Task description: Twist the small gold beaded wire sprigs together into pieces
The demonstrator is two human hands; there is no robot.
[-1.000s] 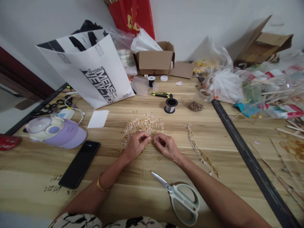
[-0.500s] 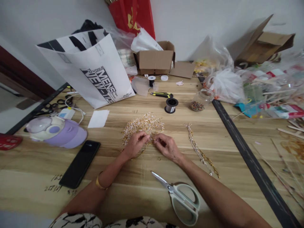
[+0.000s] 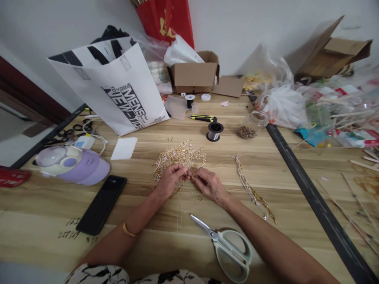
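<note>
A pile of thin gold and silver chains (image 3: 179, 154) lies mid-table, just beyond my hands. My left hand (image 3: 174, 177) is pinched at the near side of the pile, fingertips together on a small gold chain piece. Close beside it, my right hand (image 3: 209, 182) pinches a bit of the same gold chain, fingertips almost meeting those of the left. The exact piece between the fingers is too small to make out fully. A small gold ring (image 3: 199, 198) lies on the wood below the right hand. A bundle of gold and silver chains (image 3: 250, 189) is laid out to the right.
Scissors (image 3: 225, 244) lie near my body, blades toward the hands. A black phone (image 3: 102, 205) and a purple cap-shaped object (image 3: 89, 169) are at left. Beyond the pile stand a wire spool (image 3: 214, 131), a utility knife (image 3: 203, 118) and a bead jar (image 3: 251, 124).
My left fingertips have moved slightly right, closer to the right ones. The whole view has shifted a little; the objects on the table stay in place.
</note>
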